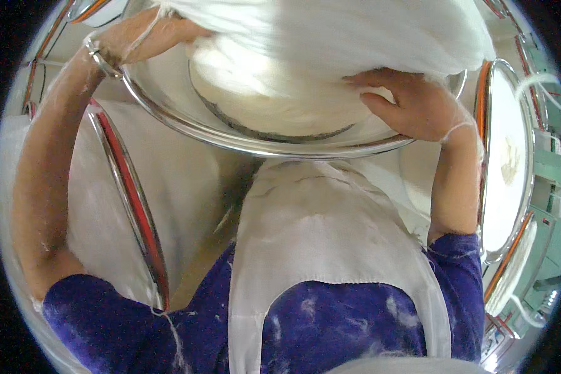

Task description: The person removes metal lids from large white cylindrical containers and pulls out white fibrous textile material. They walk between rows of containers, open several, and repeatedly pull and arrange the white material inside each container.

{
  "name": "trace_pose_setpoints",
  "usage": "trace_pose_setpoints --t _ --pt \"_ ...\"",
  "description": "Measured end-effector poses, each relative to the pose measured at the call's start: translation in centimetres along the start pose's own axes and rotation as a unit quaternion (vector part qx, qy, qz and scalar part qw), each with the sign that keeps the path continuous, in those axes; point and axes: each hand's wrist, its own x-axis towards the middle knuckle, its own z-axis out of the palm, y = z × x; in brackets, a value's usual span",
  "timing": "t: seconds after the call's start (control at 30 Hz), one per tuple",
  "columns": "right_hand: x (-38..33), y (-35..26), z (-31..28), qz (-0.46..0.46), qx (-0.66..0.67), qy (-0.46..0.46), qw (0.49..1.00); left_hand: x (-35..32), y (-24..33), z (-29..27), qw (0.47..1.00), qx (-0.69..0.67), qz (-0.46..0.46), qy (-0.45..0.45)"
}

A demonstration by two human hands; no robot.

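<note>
A thick mass of loose white fibre sliver [380, 31] fills the top of the view, above a large round can [262, 148] with a shiny metal rim. Inside the can lies more cream-white fibre [280, 103]. My left hand [162, 34] reaches over the can's left side, its fingers sunk into the sliver and their tips hidden. A strand clings to that hand, and a metal bangle [103, 59] sits at the wrist. My right hand [411, 103] is inside the right rim, under the sliver's lower edge. Its thumb and forefinger are spread apart; the other fingers are hidden.
Another can with a red-banded metal rim [128, 199] stands close by my left arm. To the right is a can with an orange-edged rim [508, 162] holding white fibre, with one more [511, 268] nearer me. Pale green machinery [551, 162] lines the far right.
</note>
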Motion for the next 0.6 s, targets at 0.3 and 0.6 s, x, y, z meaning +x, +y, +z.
trace_pose_setpoints --t 0.3,0.6 --pt "2.7 -0.4 1.4 -0.027 0.009 0.157 0.987 0.0 5.2 2.7 0.927 0.013 0.288 -0.238" --pt "4.2 -2.6 2.4 -0.056 0.133 0.319 0.937 9.6 16.5 8.7 0.937 0.181 0.251 -0.160"
